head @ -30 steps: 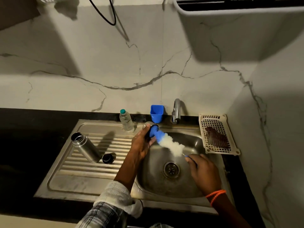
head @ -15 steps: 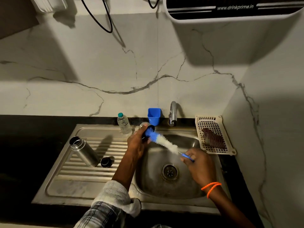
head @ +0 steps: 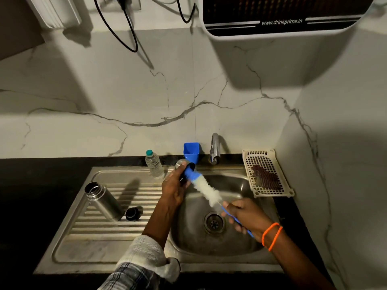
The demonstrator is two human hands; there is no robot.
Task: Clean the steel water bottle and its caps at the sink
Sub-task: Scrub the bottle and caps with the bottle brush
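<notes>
Left hand (head: 174, 188) fingers grip steel cap (head: 184, 166) over basin edge; right hand (head: 244, 214) fingers apparently pinch brush (head: 206, 189) handle.

Blue-and-white brush (head: 206, 188); orange wristbands (head: 272, 236); blue cup (head: 191, 151); veined marble wall (head: 146, 91).

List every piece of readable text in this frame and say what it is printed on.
"www.drinkprime.in": white lettering on the dark front panel of the wall-mounted appliance above the sink.

Small plastic bottle behind the drainboard: no label text can be made out; too small and dim.

Steel bottle, black cap and blue cup: no visible writing.
</notes>
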